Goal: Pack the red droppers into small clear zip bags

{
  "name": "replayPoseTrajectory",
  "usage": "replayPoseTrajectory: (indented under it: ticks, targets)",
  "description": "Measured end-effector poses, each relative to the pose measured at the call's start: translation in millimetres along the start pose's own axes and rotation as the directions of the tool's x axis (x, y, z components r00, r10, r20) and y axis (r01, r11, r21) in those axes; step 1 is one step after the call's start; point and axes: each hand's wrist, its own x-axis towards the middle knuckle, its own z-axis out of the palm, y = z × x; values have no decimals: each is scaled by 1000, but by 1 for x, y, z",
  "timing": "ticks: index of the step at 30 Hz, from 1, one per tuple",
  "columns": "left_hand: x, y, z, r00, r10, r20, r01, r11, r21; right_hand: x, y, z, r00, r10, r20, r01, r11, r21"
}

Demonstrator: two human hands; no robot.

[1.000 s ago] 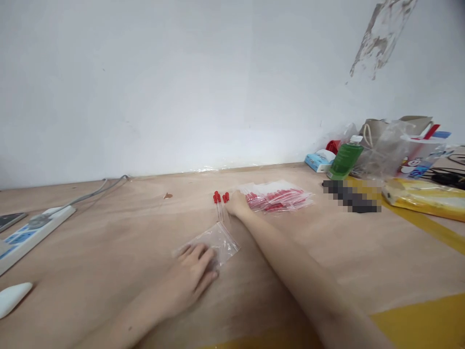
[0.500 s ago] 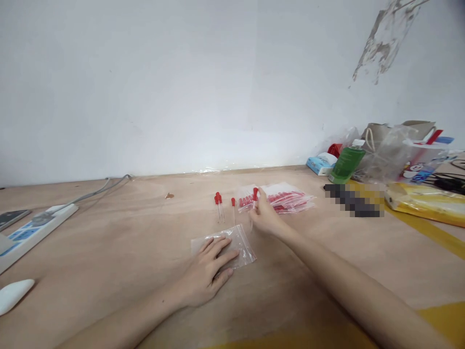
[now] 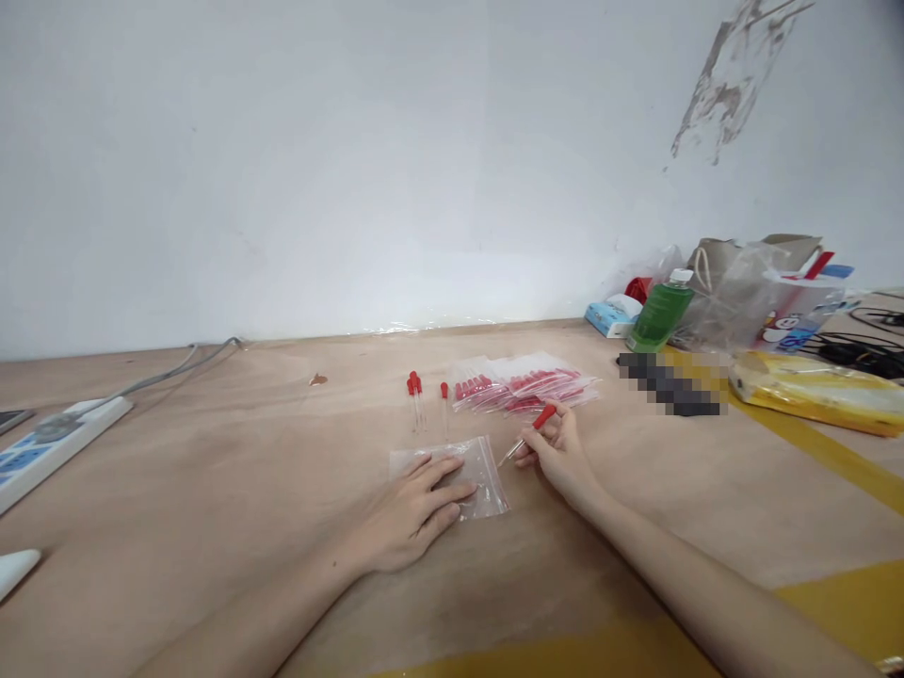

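Observation:
My left hand [image 3: 416,513] lies flat with fingers spread on a clear zip-lock bag [image 3: 486,490], pressing it to the table. Between the fingertips of my right hand [image 3: 561,452] is a dropper [image 3: 542,418] with a red rubber bulb and a clear thin tube. Its tip points down and left, close to the bag's zip edge. Beyond the bag lie a few loose droppers [image 3: 444,392], two of them side by side [image 3: 414,384]. Behind my right hand is a pile of clear bags [image 3: 526,381] with red-bulbed droppers inside.
At the right stand a green bottle [image 3: 661,315], a blue tissue pack [image 3: 608,317], plastic and paper bags and a yellow packet [image 3: 819,391]. A blurred dark object [image 3: 674,386] lies before them. On the left are a power strip [image 3: 63,443] and a white object [image 3: 15,570].
My right hand has moved right and toward me with the dropper, which has tilted from near upright to slanting toward the bag. My left hand stays on the bag; the view has shifted slightly.

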Motion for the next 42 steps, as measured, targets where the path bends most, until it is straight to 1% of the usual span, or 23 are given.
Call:
replayPoseTrajectory:
  ticks: [4,6,8,10,11,12,13,15,16,19,21,22,25,28,30,32,33,35,36,37,38,41,42]
  targets:
    - [2,0,-1,999,-32,-2,32,999,-41,-5,-7,0,988,141,70,-148,983,105]
    - [2,0,0,999,-46,-18,45,997,-59,-6,-13,-7,950,237,204,-257,963,80]
    - [2,-1,1,999,-46,-24,44,997,-64,-5,-20,-18,863,304,404,-306,950,-61]
    - [2,-1,1,999,-35,-20,33,997,-68,-2,-26,-27,762,329,558,-251,944,-215]
    - [2,-1,1,999,-30,-15,29,997,-71,-1,-27,-31,735,326,594,-206,943,-263]
    - [3,-1,0,1000,-27,-10,26,997,-74,-1,-27,-32,731,310,608,-166,945,-283]
    - [3,-1,0,1000,-26,-6,25,997,-78,-1,-26,-32,741,280,610,-133,952,-275]
    - [3,-1,-1,1000,-31,3,31,996,-88,-2,-23,-28,759,195,621,-92,977,-195]
    - [3,-1,-2,999,-35,7,36,995,-96,-3,-21,-24,756,155,636,-90,987,-134]
    - [3,0,-1,999,-43,21,45,992,-117,-9,-17,-12,701,104,706,-157,988,11]
    - [3,1,1,999,-40,25,42,991,-129,-11,-17,-7,665,107,739,-198,980,36]
    - [3,1,1,999,-36,24,39,990,-136,-12,-17,-5,661,108,742,-201,979,37]
    - [2,-1,-1,999,-37,4,37,985,-171,-10,-14,-6,692,133,709,-187,982,-1]
    - [-2,-10,-6,998,-44,-44,34,978,-204,-4,-10,-11,727,193,659,-174,980,-95]
    - [-6,-17,-9,997,-29,-68,14,977,-213,0,-10,-14,739,182,649,-94,981,-169]
    - [-9,-24,-10,996,-32,-89,12,976,-218,1,-16,-16,725,95,682,107,963,-248]
    - [-10,-26,-9,994,-42,-103,18,975,-222,1,-20,-17,697,40,716,234,931,-280]
    - [-11,-28,-8,991,-49,-121,19,971,-240,0,-29,-21,604,-22,797,444,839,-314]
    - [-11,-28,-6,991,-39,-127,6,969,-247,1,-33,-23,569,-20,822,505,797,-331]
    - [-11,-27,-5,991,-22,-135,-12,969,-248,2,-36,-25,565,-3,825,533,764,-362]
    - [-10,-27,-4,990,-5,-143,-30,970,-241,4,-39,-27,594,17,804,539,734,-414]
    - [-11,-25,0,985,17,-173,-47,984,-170,11,-44,-23,801,-13,599,468,638,-611]
    - [-11,-25,0,983,20,-183,-47,988,-145,13,-45,-16,844,-45,534,445,614,-652]
